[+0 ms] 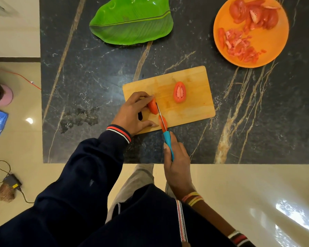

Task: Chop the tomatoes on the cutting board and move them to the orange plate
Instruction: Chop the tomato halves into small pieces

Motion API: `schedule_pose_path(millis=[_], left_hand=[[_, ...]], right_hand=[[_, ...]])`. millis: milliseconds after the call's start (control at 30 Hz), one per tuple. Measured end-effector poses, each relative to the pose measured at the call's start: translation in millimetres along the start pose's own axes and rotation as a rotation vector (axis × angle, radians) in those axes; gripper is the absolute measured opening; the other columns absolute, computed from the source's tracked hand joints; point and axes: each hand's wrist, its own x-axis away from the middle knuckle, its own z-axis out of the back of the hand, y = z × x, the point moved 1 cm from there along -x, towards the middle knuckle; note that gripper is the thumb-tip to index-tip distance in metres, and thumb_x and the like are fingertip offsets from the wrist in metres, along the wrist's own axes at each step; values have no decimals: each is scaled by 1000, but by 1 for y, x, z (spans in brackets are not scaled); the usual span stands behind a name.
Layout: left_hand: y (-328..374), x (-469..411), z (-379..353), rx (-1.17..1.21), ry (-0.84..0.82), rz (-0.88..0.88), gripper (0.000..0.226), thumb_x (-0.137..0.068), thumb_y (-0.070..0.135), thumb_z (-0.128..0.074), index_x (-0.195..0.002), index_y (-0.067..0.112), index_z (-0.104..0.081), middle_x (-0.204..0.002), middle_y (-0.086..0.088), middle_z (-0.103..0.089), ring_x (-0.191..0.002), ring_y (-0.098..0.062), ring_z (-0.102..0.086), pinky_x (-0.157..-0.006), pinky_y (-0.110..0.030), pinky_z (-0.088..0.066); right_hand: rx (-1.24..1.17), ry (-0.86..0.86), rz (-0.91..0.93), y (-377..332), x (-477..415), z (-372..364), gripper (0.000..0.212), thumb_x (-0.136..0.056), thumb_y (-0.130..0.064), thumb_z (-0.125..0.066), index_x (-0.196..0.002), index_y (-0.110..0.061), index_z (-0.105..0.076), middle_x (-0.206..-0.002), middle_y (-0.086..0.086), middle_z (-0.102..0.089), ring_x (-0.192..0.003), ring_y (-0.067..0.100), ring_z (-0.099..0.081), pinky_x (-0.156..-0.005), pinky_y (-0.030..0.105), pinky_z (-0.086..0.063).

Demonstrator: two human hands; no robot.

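Tomato piece (152,107) in left hand (132,113) touches knife (167,138) in right hand (177,163).

The person wore a dark navy jacket (96,175). Its left cuff (119,131) had red and white stripes, and the right cuff (237,237), high on the forearm, was striped alike. A striped trim (181,221) ran down the front. Yellow and pink threads (193,197) circled the right wrist. The trousers (132,184) were grey-beige. The left hand (132,113) and right hand (177,166) were bare.
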Motion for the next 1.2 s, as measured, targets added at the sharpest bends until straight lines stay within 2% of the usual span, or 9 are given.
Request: schedule_pose_path(millis=[133, 267, 367, 467, 600, 700, 800, 933, 1200], left_hand=[[2, 3, -1, 5, 8, -29, 91, -59, 42, -88, -136, 12, -51, -131, -7, -45, -117, -20, -50, -97, -37, -50], [5, 5, -3, -16, 34, -22, 96, -59, 53, -84, -138, 13, -48, -134, -8, -43, -122, -20, -44, -103, -35, -45], [9, 4, -8, -31, 71, -12, 90, -65, 57, -76, -138, 12, -48, -133, -9, -43, -121, -22, -45, -100, -39, -47], [10, 2, -10, -60, 78, -2, 83, -70, 60, -69, -137, 14, -49, -131, -9, -44, -119, -23, -45, -98, -41, -48], [10, 2, -10, -120, 45, -23, 80, -69, 62, -72, -135, 22, -51, -133, -6, -42, -118, -23, -44, -99, -40, -47], [12, 3, -10, -181, 48, -15, 80, -66, 58, -77, -134, 21, -53, -134, -9, -43, -119, -25, -44, -101, -37, -44], [14, 0, -10, -195, 97, -2, 73, -71, 48, -78, -132, 14, -56, -130, -12, -49, -117, -27, -48, -100, -39, -45], [15, -4, -10, -216, 121, -2, 62, -77, 42, -76, -128, 12, -59, -123, -13, -54, -111, -28, -52, -95, -39, -49], [14, -9, -6, -197, 98, -2, 53, -81, 40, -72, -126, 13, -61, -119, -11, -54, -103, -25, -55, -90, -39, -52]], right_hand=[[-43, 44, 26, -7, -14, 0, 47, -106, -29, -42, -150, -13, -41, -108, 0, -54, -92, 4, -53, -74, 9, -42], [-98, 53, 57, -19, -28, 2, 46, -106, -24, -45, -150, -11, -40, -124, -4, -53, -112, -10, -49, -91, 3, -37], [-128, 55, 75, -28, -41, 3, 47, -106, -23, -45, -150, -9, -40, -140, 2, -51, -126, -4, -45, -101, 4, -33], [-140, 80, 67, -29, -44, 7, 47, -106, -24, -45, -151, -10, -40, -144, 2, -51, -130, 2, -45, -104, 8, -35], [-123, 86, 49, -21, -31, 16, 45, -105, -18, -48, -149, -8, -42, -127, -4, -55, -118, -10, -49, -94, 3, -38], [-97, 65, 25, -12, -22, 17, 45, -105, -22, -47, -148, -8, -43, -116, -2, -58, -106, -1, -55, -87, 6, -43], [-78, 58, 16, -9, -17, 17, 45, -105, -25, -46, -147, -10, -45, -115, 1, -60, -104, 6, -57, -88, 15, -48], [-86, 67, 2, -11, -17, 16, 45, -105, -24, -47, -147, -9, -43, -119, -2, -58, -108, -3, -54, -86, 5, -43], [-131, 75, 32, -24, -26, 9, 45, -105, -23, -46, -149, -11, -42, -115, -8, -54, -106, -2, -55, -86, 8, -44]])
